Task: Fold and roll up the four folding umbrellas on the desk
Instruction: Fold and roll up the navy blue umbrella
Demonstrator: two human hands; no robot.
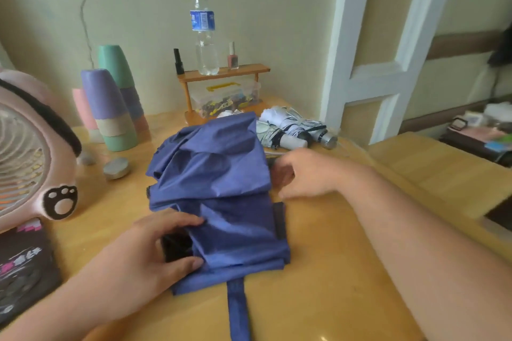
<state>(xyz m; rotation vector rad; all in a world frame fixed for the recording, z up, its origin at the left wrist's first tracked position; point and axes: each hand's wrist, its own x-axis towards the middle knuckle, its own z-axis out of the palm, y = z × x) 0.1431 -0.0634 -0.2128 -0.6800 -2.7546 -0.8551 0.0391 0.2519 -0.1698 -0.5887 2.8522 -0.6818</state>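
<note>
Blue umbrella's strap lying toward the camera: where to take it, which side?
Pinch the flat blue fabric strap just below the crumpled blue umbrella canopy, coming from the near side. It lies flat there, clear of folds; the left hand holds the black handle.

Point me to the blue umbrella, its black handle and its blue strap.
blue umbrella [216, 174], head view, middle of the crumpled canopy.
black handle [177, 247], head view, its exposed dark side.
blue strap [238, 310], head view, halfway along it.
</note>
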